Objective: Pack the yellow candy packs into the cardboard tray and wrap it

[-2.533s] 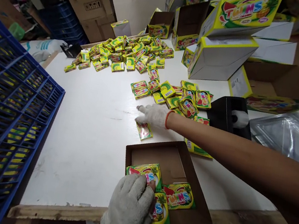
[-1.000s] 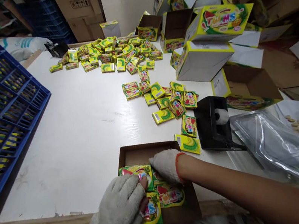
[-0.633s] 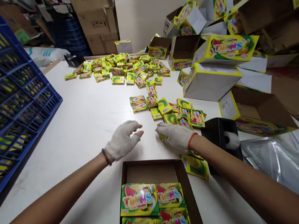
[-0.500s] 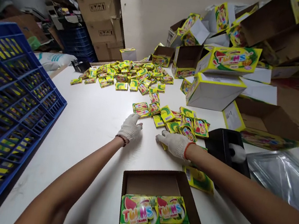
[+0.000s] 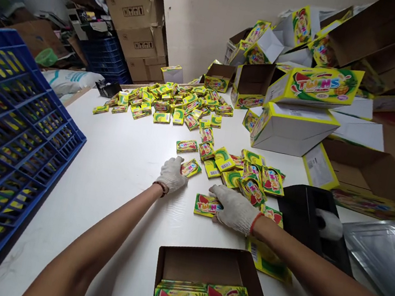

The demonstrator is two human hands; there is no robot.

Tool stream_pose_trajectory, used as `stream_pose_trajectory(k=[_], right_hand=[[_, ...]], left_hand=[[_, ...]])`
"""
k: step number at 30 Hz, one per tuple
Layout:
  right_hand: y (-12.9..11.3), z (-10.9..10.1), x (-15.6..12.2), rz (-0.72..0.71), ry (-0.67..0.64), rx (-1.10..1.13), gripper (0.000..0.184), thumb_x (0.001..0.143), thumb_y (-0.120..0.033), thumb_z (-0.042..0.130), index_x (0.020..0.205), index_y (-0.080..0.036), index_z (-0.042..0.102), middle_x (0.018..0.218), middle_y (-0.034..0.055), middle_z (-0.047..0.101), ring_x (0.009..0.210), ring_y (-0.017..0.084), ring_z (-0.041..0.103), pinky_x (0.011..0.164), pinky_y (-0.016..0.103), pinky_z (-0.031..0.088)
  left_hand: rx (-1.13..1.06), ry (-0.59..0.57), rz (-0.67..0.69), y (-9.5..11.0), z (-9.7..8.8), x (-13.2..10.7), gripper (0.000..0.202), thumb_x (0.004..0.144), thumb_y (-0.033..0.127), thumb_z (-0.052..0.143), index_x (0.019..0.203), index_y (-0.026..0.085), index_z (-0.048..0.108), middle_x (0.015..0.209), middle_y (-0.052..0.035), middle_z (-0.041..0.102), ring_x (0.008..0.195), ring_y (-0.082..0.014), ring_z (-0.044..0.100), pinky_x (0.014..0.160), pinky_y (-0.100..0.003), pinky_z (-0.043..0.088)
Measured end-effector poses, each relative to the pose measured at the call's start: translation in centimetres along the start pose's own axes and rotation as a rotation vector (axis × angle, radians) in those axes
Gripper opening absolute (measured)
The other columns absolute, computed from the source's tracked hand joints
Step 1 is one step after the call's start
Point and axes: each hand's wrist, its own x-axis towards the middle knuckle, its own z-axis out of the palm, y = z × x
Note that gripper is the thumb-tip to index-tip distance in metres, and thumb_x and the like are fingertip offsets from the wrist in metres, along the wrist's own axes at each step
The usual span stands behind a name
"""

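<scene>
Both my hands wear white knit gloves over a white table [image 5: 119,165]. My left hand [image 5: 172,175] lies on the table, its fingers touching a small yellow-green candy packet [image 5: 191,168]. My right hand [image 5: 235,209] rests flat on another packet [image 5: 205,205], fingers stretched over it. Just beyond lies a loose cluster of packets [image 5: 243,168], and a bigger heap [image 5: 174,104] sits farther back. At the near edge, an open brown carton [image 5: 200,265] holds several packets laid flat.
A blue plastic crate [image 5: 4,146] stands at the left. A black tape dispenser [image 5: 313,223] sits at the right beside clear plastic sheeting [image 5: 384,255]. Yellow display boxes [image 5: 298,109] and open brown cartons pile up at the back right. Brown shipping cartons [image 5: 138,22] stack behind.
Both hands left the carton and reached out to the loose packets. My left hand now touches one packet, and my right has dragged another toward me. The camera tilted up.
</scene>
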Motion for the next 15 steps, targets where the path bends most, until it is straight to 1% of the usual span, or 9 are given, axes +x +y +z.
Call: stream_pose_trajectory(k=[2,4,7,8,9,10,11,13,15], right_hand=[[-0.6,-0.2,0.8,-0.085,0.043,-0.075,0.041,0.074,-0.016,0.069,0.115,-0.013,0.064,0.121,0.0161,0.061,0.111,0.031,0.059,0.095,0.040,0.047],[-1.0,-0.3,1.7,-0.180,0.119,-0.104,0.035,0.077,-0.014,0.064,0.112,-0.012,0.065,0.127,0.0183,0.057,0.119,0.032,0.054,0.101,0.041,0.042],[-1.7,-0.8,3.0,-0.243,0.098,-0.094,0.038,0.075,-0.012,0.066,0.113,-0.011,0.064,0.128,0.0188,0.056,0.118,0.031,0.054,0.102,0.041,0.041],[-2.0,-1.1,3.3,-0.238,0.065,-0.089,0.037,0.076,-0.011,0.065,0.112,-0.011,0.063,0.124,0.0177,0.058,0.113,0.029,0.056,0.099,0.040,0.042],[-2.3,-1.3,3.4,-0.230,0.042,-0.086,0.036,0.076,-0.011,0.064,0.113,-0.011,0.063,0.120,0.0164,0.059,0.108,0.028,0.058,0.096,0.038,0.044],[-2.6,-1.5,3.5,-0.221,0.032,-0.086,0.038,0.077,-0.011,0.064,0.115,-0.012,0.062,0.118,0.0155,0.060,0.106,0.027,0.059,0.094,0.037,0.044],[-3.0,-1.6,3.5,-0.213,0.030,-0.090,0.041,0.077,-0.011,0.065,0.118,-0.012,0.060,0.119,0.0154,0.060,0.107,0.027,0.058,0.093,0.037,0.044],[-3.6,-1.6,3.2,-0.179,0.023,-0.073,0.044,0.076,-0.011,0.066,0.119,-0.014,0.060,0.123,0.0158,0.059,0.112,0.029,0.057,0.096,0.038,0.043],[-3.9,-1.3,3.0,-0.117,0.005,-0.047,0.035,0.076,-0.012,0.066,0.111,-0.014,0.062,0.121,0.0160,0.059,0.111,0.030,0.057,0.095,0.039,0.044]], left_hand=[[-0.043,-0.022,0.070,0.1,0.0,-1.5,0.056,0.073,0.017,0.069,0.127,0.017,0.054,0.125,-0.0144,0.054,0.116,-0.0290,0.054,0.097,-0.040,0.047],[-0.093,-0.069,0.190,0.3,0.0,-2.8,0.048,0.075,0.014,0.065,0.122,0.020,0.058,0.126,-0.0104,0.055,0.115,-0.0240,0.054,0.098,-0.035,0.047],[-0.166,-0.165,0.318,0.0,-0.6,-3.0,0.021,0.079,0.018,0.065,0.099,0.023,0.069,0.106,-0.0032,0.064,0.099,-0.0182,0.061,0.090,-0.028,0.050],[-0.185,-0.175,0.320,-0.3,-1.0,-2.3,0.011,0.082,0.020,0.063,0.090,0.023,0.071,0.097,-0.0022,0.066,0.093,-0.0174,0.062,0.087,-0.027,0.051],[-0.199,-0.164,0.299,-0.5,-1.4,-1.4,0.010,0.086,0.022,0.061,0.083,0.022,0.071,0.091,-0.0022,0.066,0.089,-0.0173,0.063,0.086,-0.028,0.052],[-0.210,-0.130,0.259,-0.8,-1.8,-0.1,0.017,0.090,0.023,0.056,0.082,0.020,0.071,0.090,-0.0031,0.067,0.090,-0.0180,0.063,0.088,-0.029,0.051],[-0.219,-0.079,0.208,-1.1,-2.2,1.5,0.022,0.094,0.023,0.051,0.086,0.019,0.071,0.094,-0.0047,0.068,0.095,-0.0192,0.063,0.092,-0.031,0.051],[-0.244,0.031,0.095,-1.3,-2.8,4.8,0.025,0.098,0.021,0.046,0.106,0.017,0.069,0.115,-0.0085,0.066,0.113,-0.0224,0.059,0.102,-0.038,0.046],[-0.282,0.095,-0.011,-1.2,-2.9,7.9,0.029,0.098,0.024,0.052,0.125,0.018,0.061,0.135,-0.0109,0.057,0.126,-0.0259,0.053,0.108,-0.047,0.043]])
